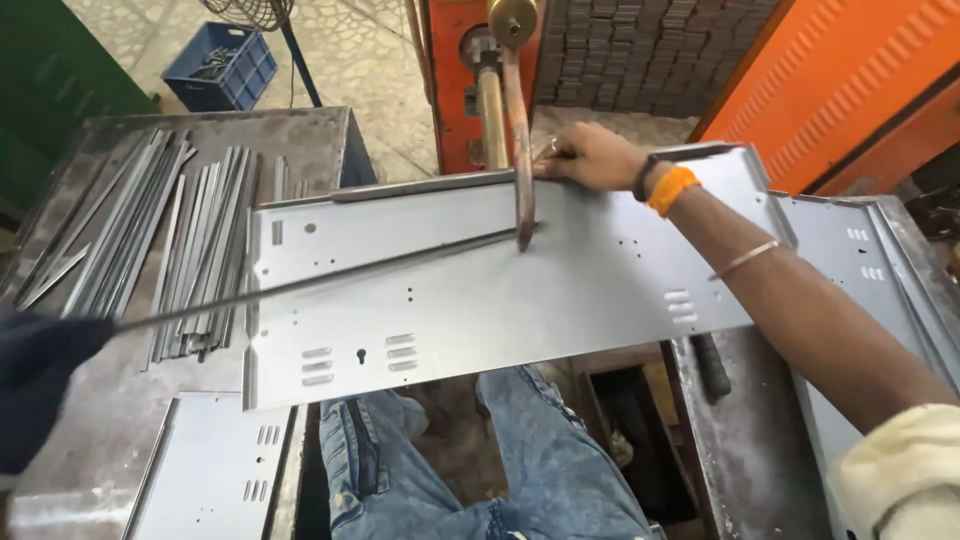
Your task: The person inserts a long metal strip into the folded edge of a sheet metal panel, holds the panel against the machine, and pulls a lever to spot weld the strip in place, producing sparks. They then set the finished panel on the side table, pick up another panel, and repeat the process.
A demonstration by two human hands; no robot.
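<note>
A long grey sheet-metal panel (pixel 480 290) with slots and small holes lies across my lap, under a spot welder's copper-coloured arm (pixel 519 130). My right hand (pixel 588 155), with an orange band and a thin bangle on the wrist, grips the panel's far edge just right of that arm. In a dark glove at the lower left, my left hand (pixel 40 375) holds a long thin metal rod (pixel 300 282). The rod runs diagonally over the panel, and its far end meets the arm's tip.
A heap of narrow metal strips (pixel 150 240) lies on the steel table to the left. Further punched panels sit at lower left (pixel 215 470) and at right (pixel 865 260). Behind stand the orange welder body (pixel 450 90), a blue crate (pixel 220 65) and an orange cabinet (pixel 860 80).
</note>
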